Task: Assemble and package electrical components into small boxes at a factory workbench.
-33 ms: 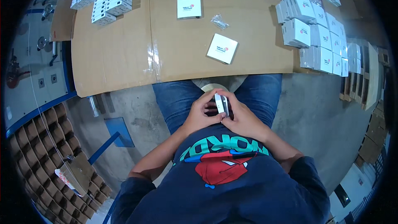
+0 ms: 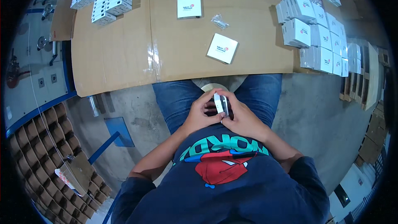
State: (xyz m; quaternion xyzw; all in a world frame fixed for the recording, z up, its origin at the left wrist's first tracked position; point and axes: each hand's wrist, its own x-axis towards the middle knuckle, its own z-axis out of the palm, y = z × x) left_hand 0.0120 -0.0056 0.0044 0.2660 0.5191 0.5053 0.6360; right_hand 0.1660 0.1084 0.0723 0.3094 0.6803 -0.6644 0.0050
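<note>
Hands: my left hand [image 2: 201, 115] and right hand [image 2: 243, 118], fingers curled, both gripping one white case [image 2: 218, 103]
Case: over my lap, roughly edge-up
Bench [image 2: 112, 58]: little clear bag [image 2: 219, 21]

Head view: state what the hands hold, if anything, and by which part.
The left hand and right hand together hold a small white casing, with fingers at its far and near ends.

head view | left one of two side-by-side head-worn fisheyes | looks steeply down over the shirt [image 2: 248, 188] onto left hand [image 2: 200, 115] and right hand [image 2: 243, 119] | shirt nearest, tabletop [image 2: 114, 54] farther, at top | wide field, straight edges bending rimward
</note>
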